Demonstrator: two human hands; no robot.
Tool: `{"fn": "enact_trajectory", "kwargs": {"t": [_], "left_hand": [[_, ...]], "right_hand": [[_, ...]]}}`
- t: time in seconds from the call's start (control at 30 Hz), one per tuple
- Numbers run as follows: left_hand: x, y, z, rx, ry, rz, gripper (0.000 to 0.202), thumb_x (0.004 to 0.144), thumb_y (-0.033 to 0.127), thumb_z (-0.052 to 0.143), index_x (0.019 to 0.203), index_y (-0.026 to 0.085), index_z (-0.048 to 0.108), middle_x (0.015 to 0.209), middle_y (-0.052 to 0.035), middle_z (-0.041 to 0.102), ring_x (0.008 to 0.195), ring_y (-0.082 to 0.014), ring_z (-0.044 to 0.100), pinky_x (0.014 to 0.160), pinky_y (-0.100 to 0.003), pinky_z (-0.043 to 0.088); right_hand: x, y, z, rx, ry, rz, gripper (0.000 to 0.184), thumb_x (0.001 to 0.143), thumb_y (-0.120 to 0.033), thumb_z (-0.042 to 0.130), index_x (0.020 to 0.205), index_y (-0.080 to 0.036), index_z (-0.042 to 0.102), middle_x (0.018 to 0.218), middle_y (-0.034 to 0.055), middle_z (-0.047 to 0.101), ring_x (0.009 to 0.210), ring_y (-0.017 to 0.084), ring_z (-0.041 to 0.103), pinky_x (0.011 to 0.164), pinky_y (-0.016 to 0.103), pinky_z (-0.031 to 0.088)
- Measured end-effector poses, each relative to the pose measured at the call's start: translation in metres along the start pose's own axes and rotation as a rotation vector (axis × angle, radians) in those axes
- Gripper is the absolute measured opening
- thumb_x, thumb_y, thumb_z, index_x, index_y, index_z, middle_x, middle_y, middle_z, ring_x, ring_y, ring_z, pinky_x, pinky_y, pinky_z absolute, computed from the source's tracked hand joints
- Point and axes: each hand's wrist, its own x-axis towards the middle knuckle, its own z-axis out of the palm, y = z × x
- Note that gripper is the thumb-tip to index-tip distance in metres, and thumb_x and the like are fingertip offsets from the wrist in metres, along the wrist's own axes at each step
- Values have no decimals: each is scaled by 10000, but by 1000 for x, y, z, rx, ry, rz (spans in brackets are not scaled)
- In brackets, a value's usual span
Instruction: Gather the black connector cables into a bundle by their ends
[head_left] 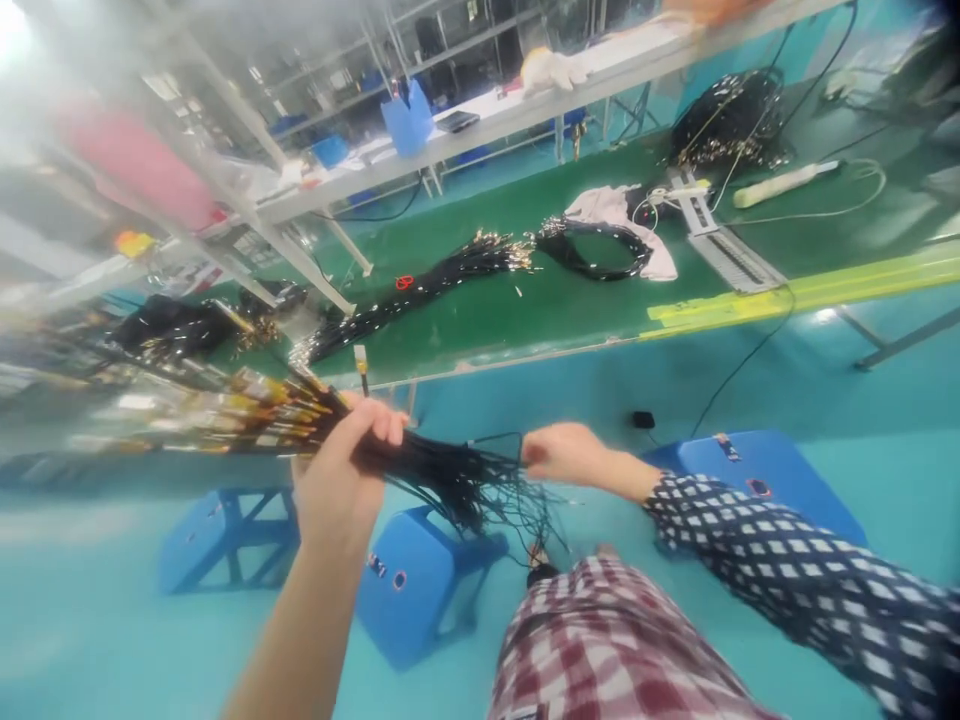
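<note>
A thick bundle of black cables [442,470] is gripped by my left hand [349,465], whose fingers wrap round it. The connector ends, yellow and silver, fan out to the left and are blurred. One cable end with a pale connector [361,358] sticks up above the fist. Loose, tangled cable tails hang down on the right side of the bundle. There, my right hand [559,452] is closed at the tails, its fingertips pinched on a thin black cable [501,437] that loops out from the bundle.
Beyond the hands runs a green-topped bench [465,330] with a long cable bundle [420,285], a coiled bundle [600,270] on a pale cloth [664,262] and a metal fixture [735,258]. Blue stools [409,590] stand below. A black cable pile [727,115] lies at the far right.
</note>
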Motion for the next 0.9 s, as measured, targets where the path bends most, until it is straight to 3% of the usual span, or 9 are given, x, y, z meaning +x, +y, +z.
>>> {"fn": "enact_trajectory", "kwargs": {"t": [0.07,0.13,0.23,0.33,0.43,0.6,0.67,0.77,0.9], "left_hand": [[0,4,5,4,9,-3,115,751,134,599,679,186,526,538,36,446,526,-113,455,704,-312,463],[2,10,5,4,13,-6,133,770,154,588,664,189,515,543,34,430,533,-114,444,709,-312,459],[5,20,-5,16,50,-27,179,759,171,598,626,181,478,542,32,404,517,-109,413,669,-301,446],[7,26,-20,72,78,-62,228,718,188,629,594,178,438,515,36,376,482,-102,379,594,-281,413],[6,23,-27,128,64,-57,194,702,157,632,610,185,464,503,34,401,499,-112,402,612,-286,412],[6,14,-23,111,8,-60,158,704,115,598,621,182,483,481,26,401,484,-118,398,564,-280,369],[9,13,-24,109,-50,-77,161,712,117,591,624,181,472,485,22,404,480,-118,400,563,-283,361],[10,14,-26,105,-102,-106,193,713,144,585,601,177,431,486,21,374,461,-116,389,538,-282,337],[3,21,-12,116,-220,-162,237,719,179,560,566,181,379,471,18,323,413,-119,362,486,-290,287]], "right_hand": [[11,-34,23,96,2,-90,395,729,-551,665,1006,-270,648,1007,15,705,898,193,655,687,239,453],[15,-67,53,144,31,-100,527,748,-596,621,1096,-200,606,1058,83,686,908,229,649,675,272,461],[15,-87,83,171,12,-155,389,790,-494,618,1016,-177,627,949,93,708,824,233,656,660,291,452],[18,-60,76,179,-12,-219,198,765,-396,661,824,-207,655,798,44,712,773,204,647,689,274,437],[22,-28,56,165,38,-138,240,918,-268,439,933,-170,658,876,109,704,832,194,631,735,284,424],[-1,-50,75,167,-57,-175,181,797,-396,639,792,-218,674,749,25,699,689,145,612,665,228,425],[-14,-49,86,154,-41,-104,221,867,-401,549,870,-223,679,780,35,705,692,155,622,666,245,429],[-31,-8,78,133,-6,43,308,942,-323,401,965,-196,681,879,86,713,775,195,650,675,281,434],[-32,54,34,179,-122,-16,103,733,-286,682,822,-250,718,776,-11,721,704,176,664,634,240,459]]}}
